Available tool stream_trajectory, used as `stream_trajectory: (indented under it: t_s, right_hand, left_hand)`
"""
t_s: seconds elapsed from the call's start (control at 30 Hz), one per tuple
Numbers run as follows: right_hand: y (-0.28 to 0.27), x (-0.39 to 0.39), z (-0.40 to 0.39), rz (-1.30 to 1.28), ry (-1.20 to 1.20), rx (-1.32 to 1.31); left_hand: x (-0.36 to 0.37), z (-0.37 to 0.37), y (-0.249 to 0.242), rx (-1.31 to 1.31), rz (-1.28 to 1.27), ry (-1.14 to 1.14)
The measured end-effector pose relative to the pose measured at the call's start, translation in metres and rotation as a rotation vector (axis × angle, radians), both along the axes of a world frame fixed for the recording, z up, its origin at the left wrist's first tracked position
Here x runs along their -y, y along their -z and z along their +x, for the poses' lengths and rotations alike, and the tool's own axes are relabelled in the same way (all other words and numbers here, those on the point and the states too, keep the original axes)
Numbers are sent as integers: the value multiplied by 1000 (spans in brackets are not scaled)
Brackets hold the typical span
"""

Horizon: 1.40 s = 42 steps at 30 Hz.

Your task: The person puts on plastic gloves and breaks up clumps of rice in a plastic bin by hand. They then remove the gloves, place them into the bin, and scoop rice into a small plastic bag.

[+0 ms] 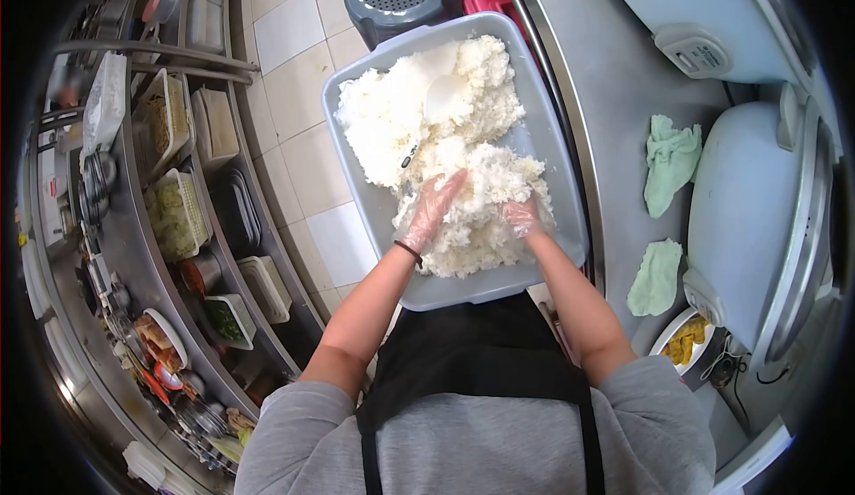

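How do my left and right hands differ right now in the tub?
The left hand shows an extended finger against the rice; the right hand has its fingertips hidden by rice.
The left wrist wears a dark band; the right wrist shows none.
Shared: both hands wear clear gloves and touch rice inside the grey tub.

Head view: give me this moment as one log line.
left hand: gloved, touching rice; right hand: gloved, partly in rice; grey tub: heaped with rice; white utensil: lying on rice
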State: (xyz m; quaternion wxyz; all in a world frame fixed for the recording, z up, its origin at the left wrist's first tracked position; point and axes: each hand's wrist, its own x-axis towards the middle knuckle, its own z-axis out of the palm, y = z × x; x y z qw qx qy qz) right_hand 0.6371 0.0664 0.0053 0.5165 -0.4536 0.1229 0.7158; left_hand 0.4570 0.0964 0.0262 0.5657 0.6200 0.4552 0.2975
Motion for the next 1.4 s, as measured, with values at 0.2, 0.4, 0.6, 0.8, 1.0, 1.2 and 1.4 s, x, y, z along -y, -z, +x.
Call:
stream_trajectory:
  t_s: [0.2, 0.4, 0.6, 0.8, 1.0, 1.2, 1.4]
  right_hand:
    - [-102, -50, 4, 268, -1709, 1271]
    - [-95, -112, -27, 546, -1355, 1570]
    - [-44, -136, -82, 956, -1046, 1880]
    - [-25, -83, -55, 800, -1464, 1609]
    - [-22, -32, -27, 420, -818, 1134]
    - [-22, -43, -25, 429, -758, 1061]
    - [-26, -32, -28, 372, -604, 914]
  left_hand:
    - [-8, -7, -61, -512, -151, 72]
    - [9, -16, -30, -349, -269, -21]
    - [12, -17, -59, -314, -53, -57]
    - [-18, -30, -32, -575, 206, -361]
    - [-53, -10, 15, -784, 37, -135]
    - [-59, 0, -26, -785, 30, -49]
    - [18, 18, -62, -290, -30, 8]
